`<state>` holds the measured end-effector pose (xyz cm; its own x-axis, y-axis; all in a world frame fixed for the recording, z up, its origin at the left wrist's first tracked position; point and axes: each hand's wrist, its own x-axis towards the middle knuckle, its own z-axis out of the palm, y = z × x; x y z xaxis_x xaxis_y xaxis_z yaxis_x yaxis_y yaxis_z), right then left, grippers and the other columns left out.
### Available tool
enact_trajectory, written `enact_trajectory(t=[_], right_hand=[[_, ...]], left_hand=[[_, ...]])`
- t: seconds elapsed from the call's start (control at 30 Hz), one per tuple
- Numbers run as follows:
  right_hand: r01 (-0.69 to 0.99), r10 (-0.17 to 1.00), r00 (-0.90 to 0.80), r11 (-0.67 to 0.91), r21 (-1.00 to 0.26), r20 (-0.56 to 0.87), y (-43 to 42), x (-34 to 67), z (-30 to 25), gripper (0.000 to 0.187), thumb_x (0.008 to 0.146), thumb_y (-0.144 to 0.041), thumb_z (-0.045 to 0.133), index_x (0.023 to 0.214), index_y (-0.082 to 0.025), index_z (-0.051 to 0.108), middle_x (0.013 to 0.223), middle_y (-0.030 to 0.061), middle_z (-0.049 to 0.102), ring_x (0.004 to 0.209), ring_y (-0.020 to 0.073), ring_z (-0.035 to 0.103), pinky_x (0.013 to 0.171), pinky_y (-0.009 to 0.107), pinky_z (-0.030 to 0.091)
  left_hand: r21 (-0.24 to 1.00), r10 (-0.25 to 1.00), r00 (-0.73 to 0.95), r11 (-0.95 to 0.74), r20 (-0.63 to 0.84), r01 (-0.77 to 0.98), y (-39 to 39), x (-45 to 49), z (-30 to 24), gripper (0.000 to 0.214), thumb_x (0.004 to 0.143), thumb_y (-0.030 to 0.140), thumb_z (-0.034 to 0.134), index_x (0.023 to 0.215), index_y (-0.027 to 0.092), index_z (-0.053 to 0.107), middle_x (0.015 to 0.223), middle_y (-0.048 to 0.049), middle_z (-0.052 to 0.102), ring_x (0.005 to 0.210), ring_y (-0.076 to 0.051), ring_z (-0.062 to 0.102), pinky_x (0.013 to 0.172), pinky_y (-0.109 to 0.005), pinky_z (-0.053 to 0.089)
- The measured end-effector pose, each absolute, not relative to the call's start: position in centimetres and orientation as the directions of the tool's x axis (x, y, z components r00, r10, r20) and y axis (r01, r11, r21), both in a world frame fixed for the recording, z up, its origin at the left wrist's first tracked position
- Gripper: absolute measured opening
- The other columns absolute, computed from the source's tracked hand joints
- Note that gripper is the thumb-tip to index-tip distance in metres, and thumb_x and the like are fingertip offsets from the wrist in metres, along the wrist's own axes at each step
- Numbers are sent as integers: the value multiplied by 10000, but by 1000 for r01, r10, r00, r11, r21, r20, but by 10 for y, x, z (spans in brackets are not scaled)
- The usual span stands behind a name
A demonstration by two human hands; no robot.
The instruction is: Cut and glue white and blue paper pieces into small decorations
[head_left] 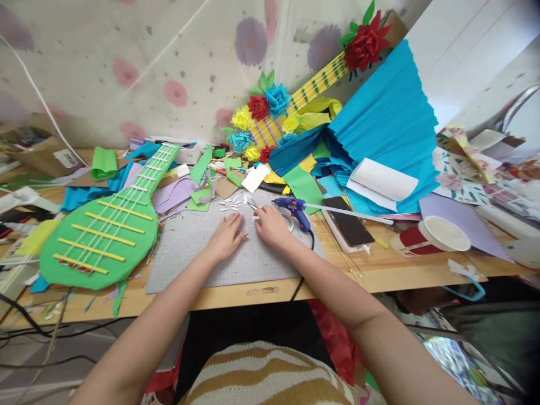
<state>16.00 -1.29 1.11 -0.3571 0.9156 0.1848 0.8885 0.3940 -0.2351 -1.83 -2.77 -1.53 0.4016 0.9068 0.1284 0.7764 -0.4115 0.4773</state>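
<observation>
My left hand [228,236] lies on the grey cutting mat [185,256], fingers stretched out and holding nothing. Small white paper strips [230,203] are scattered just beyond its fingertips. Beside it, my right hand [270,226] has its fingers curled over a slim metal tool [253,203]. Only the tool's pointed end shows, so its kind is unclear. Close to the right of this hand lies a blue glue gun [297,211] with a long white glue stick [350,212] in its back. A roll of tape [290,223] is partly hidden behind the right hand.
A green paper lute [105,236] lies at left. Behind stands a yellow guitar-like paper instrument [318,81] with paper flowers, near blue crepe paper [388,124]. A phone [349,220] and a paper cup [430,236] are at right. Paper scraps [177,194] cover the table's back.
</observation>
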Motion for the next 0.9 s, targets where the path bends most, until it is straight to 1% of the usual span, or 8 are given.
enact_trajectory(t=[0.07, 0.13, 0.3, 0.43, 0.57, 0.67, 0.77, 0.9], right_hand=[[933, 940, -294, 322, -163, 174, -18, 163, 10, 268, 805, -207, 462, 1038, -123, 564, 1020, 135, 555, 985, 245, 465, 863, 345, 355], [953, 955, -256, 276, -128, 152, -21, 166, 11, 291, 799, -232, 470, 1058, -119, 538, 1020, 143, 541, 959, 252, 473, 845, 348, 365], [967, 975, -205, 215, -137, 83, -24, 166, 18, 320, 782, -239, 482, 1086, -137, 480, 1008, 128, 532, 908, 238, 509, 806, 333, 393], [979, 988, -141, 149, -138, 61, -25, 164, 22, 339, 763, -253, 506, 1078, -134, 472, 1060, 148, 510, 908, 241, 516, 784, 334, 410], [984, 992, -112, 120, -133, 65, -25, 161, 21, 339, 758, -248, 508, 1074, -127, 485, 1084, 168, 496, 945, 255, 505, 764, 332, 422], [985, 994, -86, 95, -142, 67, -23, 160, 20, 347, 762, -258, 501, 1083, -126, 491, 1094, 170, 490, 920, 246, 518, 736, 327, 434], [987, 996, -62, 70, -145, 64, -20, 159, 18, 349, 770, -259, 492, 1090, -122, 494, 1088, 174, 494, 919, 243, 524, 730, 325, 440], [989, 997, -64, 69, -133, 45, -17, 158, 18, 339, 784, -248, 475, 1097, -119, 498, 1083, 183, 504, 941, 248, 518, 741, 331, 440]], left_hand=[[372, 901, 412, -433, 140, 821, -25, -7, -19, 604, 844, 447, 386, 1332, 91, 367, 1429, -153, 309, 1349, -252, 210, 1099, -452, 157], [312, 898, 417, -439, 138, 843, -18, 0, -20, 628, 852, 472, 354, 1341, 79, 351, 1433, -163, 296, 1352, -260, 197, 1100, -454, 147], [265, 930, 345, -367, 126, 892, 1, 1, -20, 688, 831, 537, 336, 1328, 63, 381, 1431, -177, 292, 1361, -324, 113, 1091, -490, 133], [256, 954, 221, -270, 204, 928, 7, 0, -19, 678, 827, 543, 331, 1307, 70, 412, 1428, -186, 293, 1361, -356, 45, 1070, -546, 126], [255, 907, 307, -381, 288, 889, 13, 13, -16, 533, 875, 407, 294, 1263, 81, 461, 1415, -146, 340, 1364, -290, 131, 1100, -466, 146], [285, 907, 352, -409, 232, 867, 25, 29, -17, 529, 880, 308, 288, 1312, 16, 377, 1421, -181, 312, 1346, -252, 218, 1096, -392, 207], [260, 917, 367, -398, 158, 880, 38, 40, -18, 610, 863, 351, 339, 1334, -35, 315, 1436, -220, 245, 1352, -290, 179, 1101, -425, 172], [223, 899, 426, -438, 101, 871, 40, 36, -19, 594, 867, 355, 320, 1318, -29, 352, 1415, -219, 291, 1344, -275, 212, 1106, -417, 155]])
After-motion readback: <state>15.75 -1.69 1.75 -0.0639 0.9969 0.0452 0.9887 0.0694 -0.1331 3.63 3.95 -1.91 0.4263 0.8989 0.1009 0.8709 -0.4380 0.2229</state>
